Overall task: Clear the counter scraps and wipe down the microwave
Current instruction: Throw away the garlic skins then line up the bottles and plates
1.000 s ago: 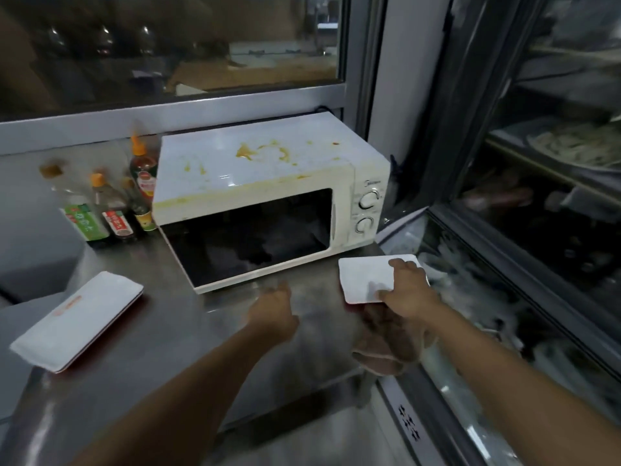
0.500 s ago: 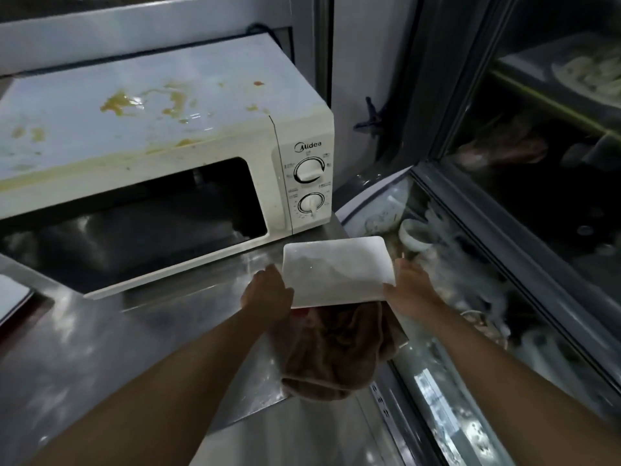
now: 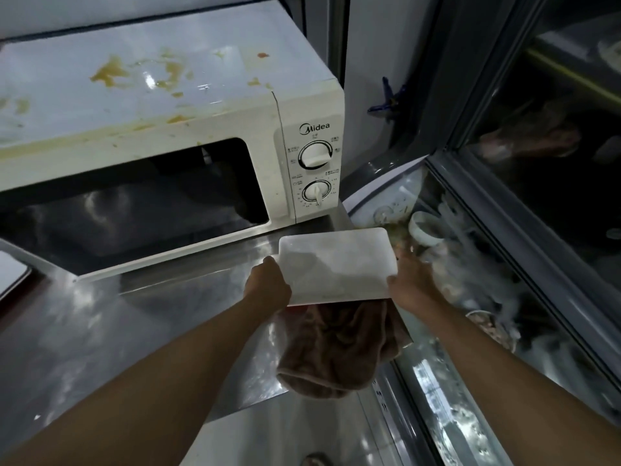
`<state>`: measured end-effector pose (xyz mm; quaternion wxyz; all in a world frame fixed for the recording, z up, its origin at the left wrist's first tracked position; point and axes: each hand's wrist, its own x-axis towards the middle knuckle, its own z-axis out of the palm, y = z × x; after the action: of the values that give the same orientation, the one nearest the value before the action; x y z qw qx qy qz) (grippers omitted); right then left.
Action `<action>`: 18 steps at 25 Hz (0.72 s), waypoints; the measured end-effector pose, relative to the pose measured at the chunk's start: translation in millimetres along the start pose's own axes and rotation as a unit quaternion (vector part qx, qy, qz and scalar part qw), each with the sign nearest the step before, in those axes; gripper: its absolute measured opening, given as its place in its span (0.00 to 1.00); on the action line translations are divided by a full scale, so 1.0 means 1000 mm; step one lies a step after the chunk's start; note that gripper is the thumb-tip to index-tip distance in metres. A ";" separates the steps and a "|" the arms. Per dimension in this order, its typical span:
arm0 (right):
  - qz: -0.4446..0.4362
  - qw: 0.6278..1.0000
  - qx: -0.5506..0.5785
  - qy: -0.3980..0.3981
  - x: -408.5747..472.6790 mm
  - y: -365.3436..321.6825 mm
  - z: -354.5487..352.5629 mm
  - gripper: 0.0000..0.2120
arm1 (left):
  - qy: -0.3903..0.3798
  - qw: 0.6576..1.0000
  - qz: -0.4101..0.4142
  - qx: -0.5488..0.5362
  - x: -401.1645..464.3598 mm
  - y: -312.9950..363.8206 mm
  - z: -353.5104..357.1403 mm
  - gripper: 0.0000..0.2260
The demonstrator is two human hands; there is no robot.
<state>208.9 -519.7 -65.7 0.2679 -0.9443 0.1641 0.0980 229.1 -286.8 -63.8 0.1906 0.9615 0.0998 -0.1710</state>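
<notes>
A white microwave (image 3: 161, 105) with yellow-brown stains on its top stands on the steel counter (image 3: 100, 331). Just in front of its control panel I hold a white rectangular plate (image 3: 336, 264) level by both short ends. My left hand (image 3: 267, 285) grips the plate's left end and my right hand (image 3: 411, 280) its right end. A brown cloth (image 3: 336, 351) hangs under the plate, below my right hand; which fingers pinch it is hidden.
To the right, past the counter's edge, a glass-topped chest freezer (image 3: 470, 381) holds bowls and bagged food. A glass-door cabinet (image 3: 554, 146) rises behind it. Another white tray's corner (image 3: 11, 274) shows at the far left.
My left hand came over and took the plate's left end; the plate rose off the counter with the cloth hanging beneath. My view moved closer and to the right.
</notes>
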 end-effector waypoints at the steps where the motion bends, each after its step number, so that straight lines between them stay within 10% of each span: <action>1: -0.006 1.000 -0.002 -0.001 -0.004 -0.004 0.000 0.21 | 0.004 1.000 -0.003 -0.007 -0.004 -0.005 -0.004 0.18; 18: -0.140 0.989 -0.002 -0.041 -0.154 -0.191 0.039 0.16 | 0.099 0.989 -0.079 -0.072 -0.144 -0.202 -0.135 0.18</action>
<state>131.9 -305.6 34.8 0.2840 -0.9536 0.0187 0.0980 83.3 -68.0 39.1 0.2343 0.9466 0.2059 -0.0820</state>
